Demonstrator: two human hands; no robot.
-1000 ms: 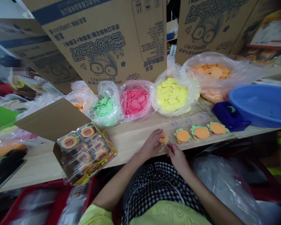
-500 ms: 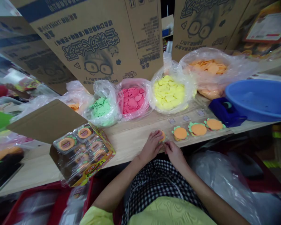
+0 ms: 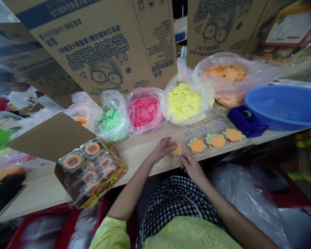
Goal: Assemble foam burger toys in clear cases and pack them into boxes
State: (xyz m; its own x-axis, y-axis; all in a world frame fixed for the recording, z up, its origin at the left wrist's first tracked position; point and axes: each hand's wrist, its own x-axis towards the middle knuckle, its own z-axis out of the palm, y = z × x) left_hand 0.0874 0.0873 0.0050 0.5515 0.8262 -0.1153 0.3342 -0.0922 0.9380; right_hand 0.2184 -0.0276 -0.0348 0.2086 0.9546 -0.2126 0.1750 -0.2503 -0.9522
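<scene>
A clear plastic pack holding a layered toy-like burger (image 3: 176,149) with an orange top lies between my hands, leftmost in a row on the table. My left hand (image 3: 161,150) is at its left side, fingers stretched out, the tips touching or just over it. At the pack's lower right, my right hand (image 3: 192,166) has its fingers curled into a pinch; what they hold, if anything, is hidden. To the right lie similar burgers in clear packs: one with green frills (image 3: 197,146), another (image 3: 216,140) and a third (image 3: 233,135).
Bags of green (image 3: 110,119), pink (image 3: 145,111), yellow (image 3: 184,101) and orange pieces (image 3: 226,72) line the table's back, before tall cartons (image 3: 101,45). An open display box (image 3: 110,186) of packed burgers stands left. At right are a blue basin (image 3: 282,107) and dark-blue dispenser (image 3: 245,121).
My left hand has drawn back to the left off the burger, uncovering its orange top, and its fingers have straightened. My right hand stays near the pack's lower right corner.
</scene>
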